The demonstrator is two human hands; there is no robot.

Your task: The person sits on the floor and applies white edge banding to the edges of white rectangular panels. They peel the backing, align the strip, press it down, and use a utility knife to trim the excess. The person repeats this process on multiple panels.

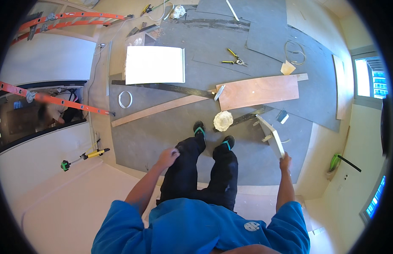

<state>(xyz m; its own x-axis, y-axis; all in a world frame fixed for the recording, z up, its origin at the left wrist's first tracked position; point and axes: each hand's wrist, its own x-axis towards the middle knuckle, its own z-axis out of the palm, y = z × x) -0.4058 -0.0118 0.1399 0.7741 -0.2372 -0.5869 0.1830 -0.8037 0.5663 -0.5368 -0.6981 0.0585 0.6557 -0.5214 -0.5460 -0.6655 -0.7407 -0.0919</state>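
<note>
My right hand (pixel 285 162) grips the lower end of a narrow white board (pixel 272 134), which slants up and left from it. Small pale pieces stick out along the board's left side. My left hand (pixel 167 158) is by my left thigh with its fingers curled in, and nothing shows in them. Just beyond my feet a round, crumpled off-white bundle (pixel 223 121) sits on the grey floor covering (pixel 162 122). Past it lies a reddish-brown wooden panel (pixel 260 92), with a small light-coloured tool (pixel 219 92) at its left end.
Yellow-handled snips (pixel 234 59) and a white panel (pixel 155 64) lie farther off. A white ring-shaped coil (pixel 125 99) and long wooden strips (pixel 162 109) are at left. An orange ladder (pixel 57 101) reaches in there, near a person (pixel 57 111) in an opening. A dark-and-white block (pixel 282 116) is right.
</note>
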